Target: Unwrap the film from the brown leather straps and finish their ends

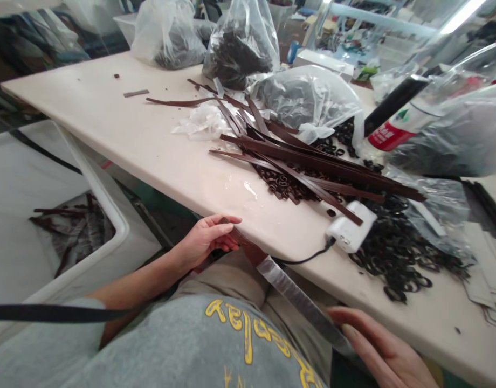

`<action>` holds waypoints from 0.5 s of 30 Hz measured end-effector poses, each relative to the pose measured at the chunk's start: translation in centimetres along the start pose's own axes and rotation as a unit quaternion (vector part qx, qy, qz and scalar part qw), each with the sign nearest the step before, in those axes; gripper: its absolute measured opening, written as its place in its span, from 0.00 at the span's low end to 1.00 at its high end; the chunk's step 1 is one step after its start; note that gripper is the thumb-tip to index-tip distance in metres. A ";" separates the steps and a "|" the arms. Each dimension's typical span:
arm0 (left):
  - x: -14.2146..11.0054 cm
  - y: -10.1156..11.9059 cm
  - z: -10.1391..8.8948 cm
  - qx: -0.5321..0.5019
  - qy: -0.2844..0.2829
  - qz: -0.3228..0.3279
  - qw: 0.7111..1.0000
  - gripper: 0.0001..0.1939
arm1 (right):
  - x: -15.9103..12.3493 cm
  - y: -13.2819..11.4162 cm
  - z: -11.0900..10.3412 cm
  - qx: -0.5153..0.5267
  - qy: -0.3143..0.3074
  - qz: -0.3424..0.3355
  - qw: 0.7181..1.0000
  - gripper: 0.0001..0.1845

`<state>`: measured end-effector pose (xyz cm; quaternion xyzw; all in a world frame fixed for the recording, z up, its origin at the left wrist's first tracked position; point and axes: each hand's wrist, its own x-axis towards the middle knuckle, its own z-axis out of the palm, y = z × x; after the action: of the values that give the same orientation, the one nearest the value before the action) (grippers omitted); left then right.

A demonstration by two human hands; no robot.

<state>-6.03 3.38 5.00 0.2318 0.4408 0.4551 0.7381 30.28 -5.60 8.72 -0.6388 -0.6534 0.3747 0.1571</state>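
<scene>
A flat dark brown strip (pixel 290 283) slants across my lap in front of the table edge. Most of its lower length looks greyish and shiny, as if covered by film; the part near my left hand is bare brown. My left hand (pixel 207 237) pinches its upper end between thumb and fingers. At the lower right, my right hand (pixel 379 345) grips the other end, which its fingers partly hide. On the table beyond lies a pile of similar brown strips (pixel 296 156), over a heap of small dark rings (pixel 282 183).
Left of me stands a white bin (pixel 122 226) with brown strip pieces inside. A white device with a cable (pixel 353 229) sits near the table's front edge, beside black rings (pixel 397 258). Filled clear bags (pixel 243 48) and a red-and-white container (pixel 397 129) stand farther back.
</scene>
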 end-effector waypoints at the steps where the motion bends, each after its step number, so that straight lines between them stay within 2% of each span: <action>1: -0.1 -0.3 0.4 0.001 -0.012 -0.005 1.000 0.17 | 0.7 -1.3 0.9 0.014 0.027 -0.015 0.999 0.17; 3: -0.4 -0.7 1.1 0.009 -0.033 -0.012 0.999 0.17 | 2.3 -4.0 2.8 0.056 0.046 -0.042 0.997 0.21; 5: -0.6 -1.1 1.7 0.021 -0.051 -0.017 0.998 0.17 | 4.0 -6.5 4.7 0.081 0.015 -0.060 0.995 0.21; 8: -1.0 -1.2 2.1 0.047 -0.066 -0.018 0.997 0.17 | 6.4 -8.7 6.8 0.135 -0.074 -0.062 0.986 0.16; 11: -1.1 -0.9 2.1 0.083 -0.065 0.006 0.994 0.17 | 7.5 -8.8 7.6 0.174 -0.133 -0.035 0.975 0.16; 13: -1.1 -0.6 1.9 0.112 -0.064 0.015 0.992 0.18 | 7.4 -8.2 7.3 0.174 -0.157 -0.027 0.972 0.16; 15: -0.8 -0.4 1.8 0.144 -0.081 -0.006 0.986 0.18 | 6.8 -7.4 6.7 0.156 -0.169 -0.024 0.973 0.16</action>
<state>-4.46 2.59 6.02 0.3689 0.4422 0.3620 0.7330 19.49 -0.34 7.52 -0.5184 -0.6190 0.5705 0.1506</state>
